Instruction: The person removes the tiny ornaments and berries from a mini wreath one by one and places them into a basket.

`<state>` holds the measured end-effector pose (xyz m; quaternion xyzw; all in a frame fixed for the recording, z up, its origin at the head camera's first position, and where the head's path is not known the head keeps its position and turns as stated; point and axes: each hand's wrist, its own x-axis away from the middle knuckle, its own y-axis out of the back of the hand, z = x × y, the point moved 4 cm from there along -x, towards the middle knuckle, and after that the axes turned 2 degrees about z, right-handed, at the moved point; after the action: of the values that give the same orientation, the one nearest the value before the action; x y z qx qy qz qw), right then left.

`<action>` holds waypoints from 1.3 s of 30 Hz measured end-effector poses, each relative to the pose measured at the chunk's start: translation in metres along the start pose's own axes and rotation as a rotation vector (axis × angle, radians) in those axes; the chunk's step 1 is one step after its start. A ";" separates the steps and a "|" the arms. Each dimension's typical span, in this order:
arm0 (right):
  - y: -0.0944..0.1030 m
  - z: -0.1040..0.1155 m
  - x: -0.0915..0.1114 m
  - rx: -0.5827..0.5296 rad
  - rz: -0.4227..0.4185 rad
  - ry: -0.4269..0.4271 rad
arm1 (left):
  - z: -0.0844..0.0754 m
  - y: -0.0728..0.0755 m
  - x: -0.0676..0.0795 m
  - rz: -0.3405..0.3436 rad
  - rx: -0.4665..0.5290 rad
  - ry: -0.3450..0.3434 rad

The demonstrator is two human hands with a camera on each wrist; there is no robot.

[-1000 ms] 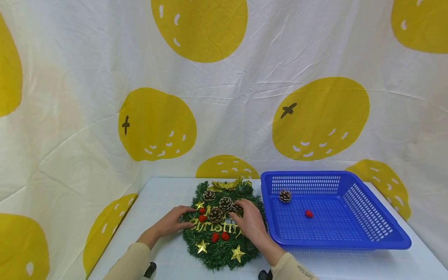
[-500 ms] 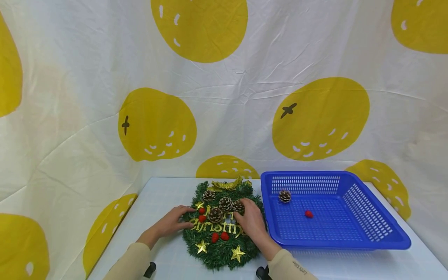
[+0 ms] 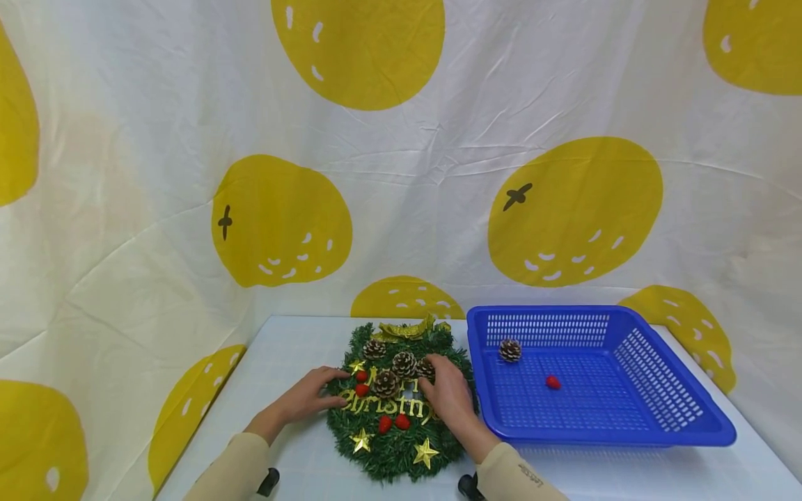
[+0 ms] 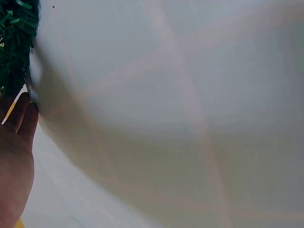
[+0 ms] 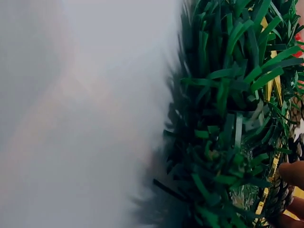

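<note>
A green tinsel wreath (image 3: 376, 459) lies on the table in the head view, with gold "Christmas" lettering (image 3: 379, 406), gold stars (image 3: 425, 454), red berries (image 3: 402, 422) and several pine cones. My right hand (image 3: 452, 393) bends over its right side and pinches the rightmost pine cone (image 3: 425, 369) between thumb and fingers. In the right wrist view, fingertips (image 5: 292, 174) press at that cone beside the green strands. My left hand (image 3: 303, 396) rests on the wreath's left edge, thumb and fingers spread. Its fingers (image 4: 29, 121) reach the green edge in the left wrist view.
A blue plastic basket (image 3: 601, 436) stands right beside the wreath, holding one pine cone (image 3: 510, 351) and a red berry (image 3: 553, 382). A gold bow (image 3: 406, 332) tops the wreath. Behind the white table (image 3: 294, 341) hangs a curtain (image 3: 420, 209) printed with yellow fruit.
My right hand has shifted slightly at the rightmost pine cone, its thumb moving a little to the right and more of the cone showing. The left hand has stayed in place.
</note>
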<state>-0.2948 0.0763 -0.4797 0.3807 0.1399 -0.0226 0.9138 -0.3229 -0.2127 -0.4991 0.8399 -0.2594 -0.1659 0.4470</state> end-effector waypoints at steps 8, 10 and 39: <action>-0.001 0.002 0.000 0.013 0.000 -0.011 | 0.001 0.000 -0.001 0.009 0.014 0.007; 0.000 0.002 0.000 0.016 -0.007 -0.012 | 0.001 0.000 -0.001 0.014 0.016 0.006; 0.032 0.043 0.001 -0.115 -0.014 0.083 | 0.001 0.001 -0.001 0.017 0.004 0.007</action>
<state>-0.2791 0.0685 -0.4290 0.3274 0.1815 -0.0052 0.9273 -0.3243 -0.2134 -0.4991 0.8389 -0.2654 -0.1586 0.4479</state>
